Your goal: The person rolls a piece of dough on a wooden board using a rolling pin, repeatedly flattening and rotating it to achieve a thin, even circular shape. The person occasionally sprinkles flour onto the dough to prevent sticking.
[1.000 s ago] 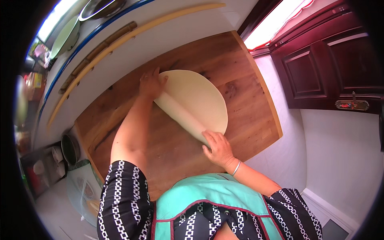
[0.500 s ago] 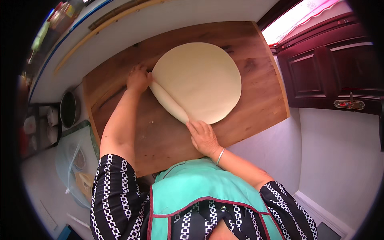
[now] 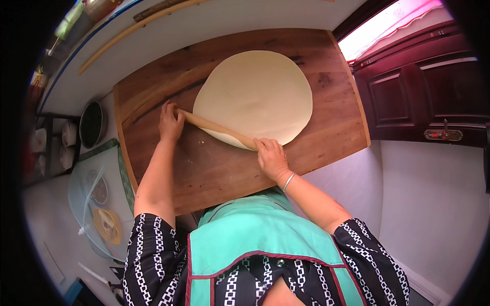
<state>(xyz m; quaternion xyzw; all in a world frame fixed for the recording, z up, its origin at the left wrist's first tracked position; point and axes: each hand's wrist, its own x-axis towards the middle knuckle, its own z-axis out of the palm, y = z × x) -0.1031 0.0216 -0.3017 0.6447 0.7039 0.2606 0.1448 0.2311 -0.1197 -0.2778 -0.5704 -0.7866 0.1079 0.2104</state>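
Note:
A large, thin round sheet of dough [image 3: 255, 94] lies flat on the wooden board [image 3: 337, 117]. Across its near left edge rests a slim wooden rolling pin [image 3: 219, 127], slanting down to the right. A narrow strip of dough shows on the near side of the pin. My left hand [image 3: 171, 123] is closed around the pin's far left end, just off the dough. My right hand [image 3: 272, 159] grips the other end by the dough's near edge, its fingers covering the pin there.
Left of the board stand a metal bowl [image 3: 93, 125] with dark green contents and a mesh food cover [image 3: 84, 204] over dishes. A dark rack [image 3: 48, 148] holds white crockery. A dark red door [image 3: 418, 97] stands at the right. White wall runs behind the board.
The dough wrapped over the pin has unrolled, baring the wood. My left hand has come nearer to me; my right hand has moved slightly right and away. The view has shifted a little.

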